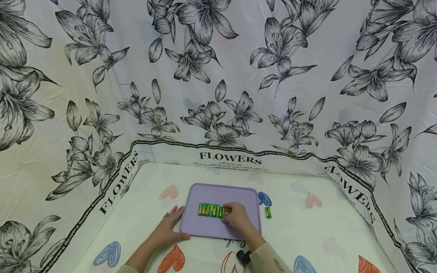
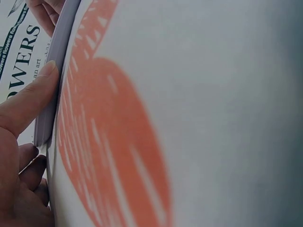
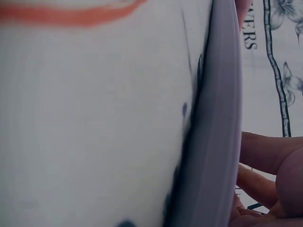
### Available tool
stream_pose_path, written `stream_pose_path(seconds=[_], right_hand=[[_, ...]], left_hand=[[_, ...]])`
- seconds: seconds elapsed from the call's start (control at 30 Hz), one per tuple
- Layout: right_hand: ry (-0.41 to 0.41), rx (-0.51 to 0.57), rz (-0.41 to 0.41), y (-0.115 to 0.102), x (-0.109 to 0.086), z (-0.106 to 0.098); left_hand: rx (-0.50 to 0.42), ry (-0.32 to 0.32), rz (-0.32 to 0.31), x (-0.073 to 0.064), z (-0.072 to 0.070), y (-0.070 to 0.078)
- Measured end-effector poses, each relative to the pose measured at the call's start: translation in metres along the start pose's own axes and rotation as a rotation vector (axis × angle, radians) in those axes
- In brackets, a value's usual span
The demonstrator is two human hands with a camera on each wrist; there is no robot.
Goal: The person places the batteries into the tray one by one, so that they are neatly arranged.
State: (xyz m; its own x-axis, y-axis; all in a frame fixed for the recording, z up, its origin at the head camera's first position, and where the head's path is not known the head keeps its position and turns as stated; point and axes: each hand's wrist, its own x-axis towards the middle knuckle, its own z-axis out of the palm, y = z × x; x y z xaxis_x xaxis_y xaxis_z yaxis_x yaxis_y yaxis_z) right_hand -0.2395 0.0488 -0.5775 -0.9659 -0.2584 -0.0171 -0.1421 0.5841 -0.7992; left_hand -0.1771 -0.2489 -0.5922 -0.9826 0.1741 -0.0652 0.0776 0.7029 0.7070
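Note:
A purple tray [image 1: 218,191] lies on the cloth, with a row of several green-and-yellow batteries [image 1: 209,209] standing side by side across its middle. My right hand [image 1: 238,217] reaches over the tray and pinches a battery [image 1: 224,212] at the row's right end; its fingers partly cover that battery. At the tray's left front corner, my left hand [image 1: 169,226] is spread, fingers along the left rim and thumb by the front rim. The left wrist view shows the left thumb [image 2: 33,99] against the tray's wall. In the right wrist view the tray wall [image 3: 218,113] hides the batteries.
Two more green batteries [image 1: 268,212] lie side by side on the cloth right of the tray. A black wrist device [image 1: 243,257] sits by the right sleeve [image 1: 271,259]. The heart-printed cloth [image 1: 136,212] covers the table, and a flower-printed curtain [image 1: 225,83] encloses it.

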Motion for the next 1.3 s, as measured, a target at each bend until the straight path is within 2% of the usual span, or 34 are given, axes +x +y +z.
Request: stream_pose_path(seconds=[0.3,0.53,0.77,0.93,1.17,1.3], right_hand=[[-0.017,0.009,0.009,-0.001,-0.002,-0.001],[-0.006,0.052,-0.008,0.001,-0.007,-0.014],[0.059,0.070,0.018,-0.001,-0.011,-0.047],[0.117,0.065,0.048,0.006,-0.018,-0.073],[0.194,0.039,0.084,0.035,-0.030,-0.105],[0.196,0.012,0.123,0.056,-0.038,-0.126]], left_hand=[[-0.010,0.007,-0.021,-0.002,0.002,-0.001],[-0.011,-0.001,-0.049,-0.004,0.004,-0.003],[-0.002,0.019,-0.033,-0.003,0.001,0.001],[-0.008,0.009,-0.033,-0.003,0.001,-0.001],[-0.008,0.008,-0.043,-0.003,0.001,-0.002],[-0.008,0.005,-0.030,-0.002,0.001,-0.003]])
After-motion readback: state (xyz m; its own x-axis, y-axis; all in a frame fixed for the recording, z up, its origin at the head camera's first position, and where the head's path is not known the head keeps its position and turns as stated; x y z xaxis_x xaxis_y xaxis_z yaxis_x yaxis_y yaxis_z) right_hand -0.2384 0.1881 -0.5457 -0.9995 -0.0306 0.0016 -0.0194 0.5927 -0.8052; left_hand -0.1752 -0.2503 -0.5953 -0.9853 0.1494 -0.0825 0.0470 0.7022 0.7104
